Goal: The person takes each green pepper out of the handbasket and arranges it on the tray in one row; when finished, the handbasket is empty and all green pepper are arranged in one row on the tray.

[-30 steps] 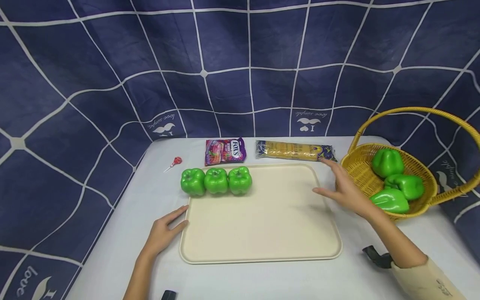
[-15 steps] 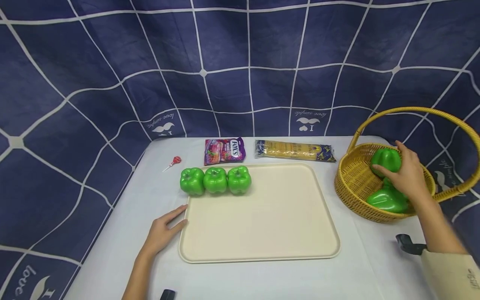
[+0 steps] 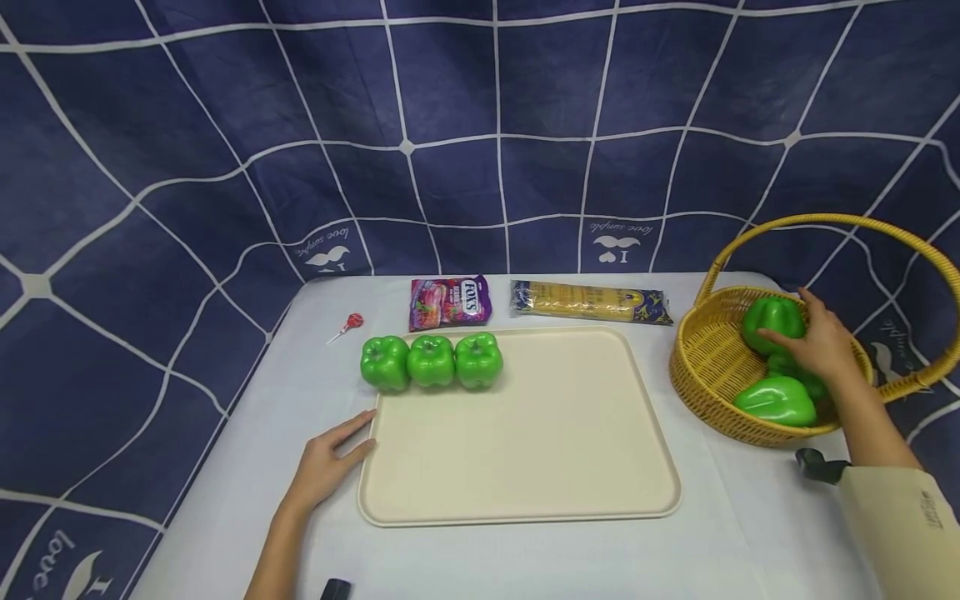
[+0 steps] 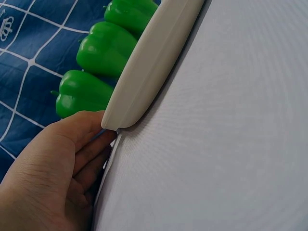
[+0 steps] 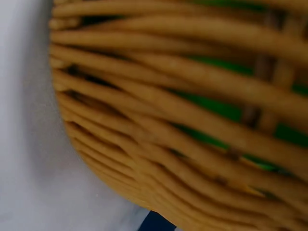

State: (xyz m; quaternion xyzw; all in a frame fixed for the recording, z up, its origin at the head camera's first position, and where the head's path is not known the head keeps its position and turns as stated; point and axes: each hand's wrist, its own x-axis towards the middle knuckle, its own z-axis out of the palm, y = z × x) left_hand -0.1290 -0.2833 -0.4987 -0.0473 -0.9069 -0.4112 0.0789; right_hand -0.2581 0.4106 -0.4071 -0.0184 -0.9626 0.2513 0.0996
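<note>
Right hand [image 3: 825, 346], seen from my distant seat, reaches into the basket [image 3: 693, 387] on the bench [image 3: 585, 558], thumb and fingers around the farthest green pepper [image 3: 771, 318]; I cannot tell whether it grips. Left hand [image 3: 322, 468], relaxed, touches the tray [image 3: 525, 442] near three peppers [image 3: 432, 361] in a row.

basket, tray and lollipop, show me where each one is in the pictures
basket [image 3: 712, 350]: head view, bare woven inside
tray [image 3: 525, 442]: head view, bare middle surface
lollipop [image 3: 355, 320]: head view, red candy end
</note>
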